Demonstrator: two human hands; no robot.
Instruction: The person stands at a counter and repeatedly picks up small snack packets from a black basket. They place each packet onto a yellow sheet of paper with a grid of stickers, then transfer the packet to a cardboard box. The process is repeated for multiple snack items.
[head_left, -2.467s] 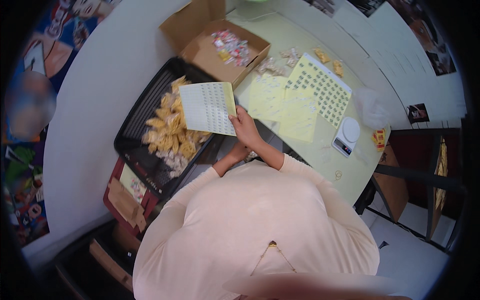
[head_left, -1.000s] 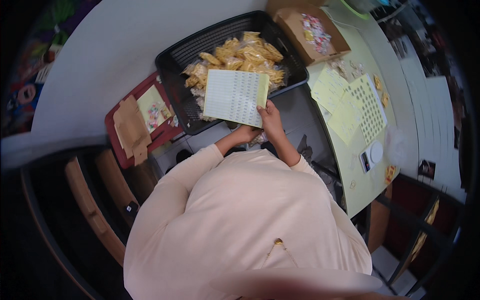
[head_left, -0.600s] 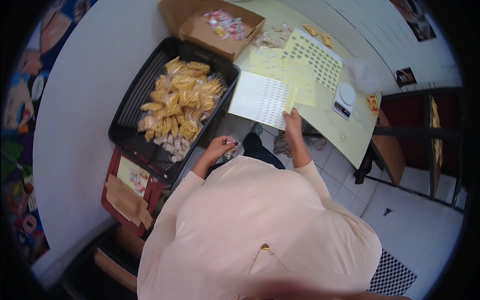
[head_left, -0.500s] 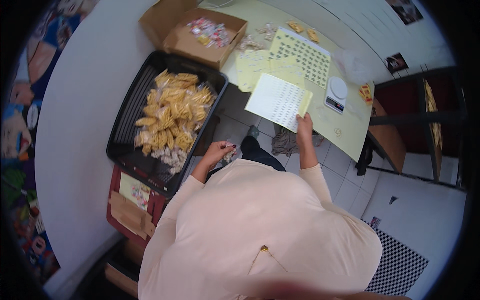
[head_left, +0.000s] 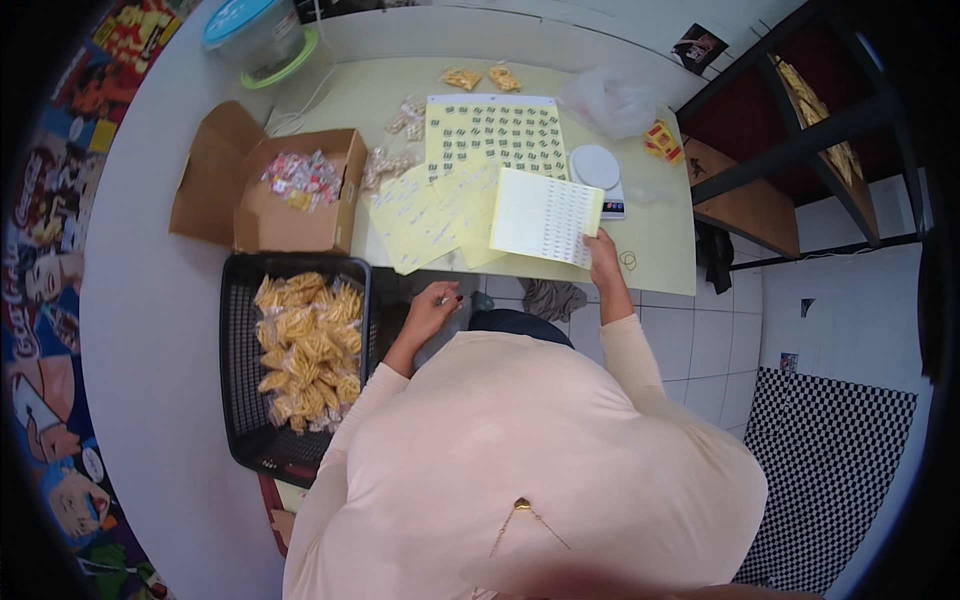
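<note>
Fingers of the right hand (head_left: pixel 606 262) are closed on the lower right edge of a printed sheet (head_left: pixel 545 215), held over the front of the table (head_left: pixel 660 268); whether the sheet also rests there cannot be told. Fingers of the left hand (head_left: pixel 432 308) are bent and drawn together near the black basket (head_left: pixel 237 385), off the table's front edge; whether anything lies between them cannot be told.

Work appears partway along. Done, as far as visible: bags of yellow snacks (head_left: pixel 308 345) are heaped in the basket, and small packets (head_left: pixel 302 178) lie in the open cardboard box (head_left: pixel 292 236). Left over: the held sheet bears small marks on its right part, its left part looking blank; a second sheet with darker marks (head_left: pixel 500 125) lies behind it, next to the scale (head_left: pixel 596 167). Two yellow bags (head_left: pixel 482 78) and some paler ones (head_left: pixel 390 165) lie on the table, outside the basket.
</note>
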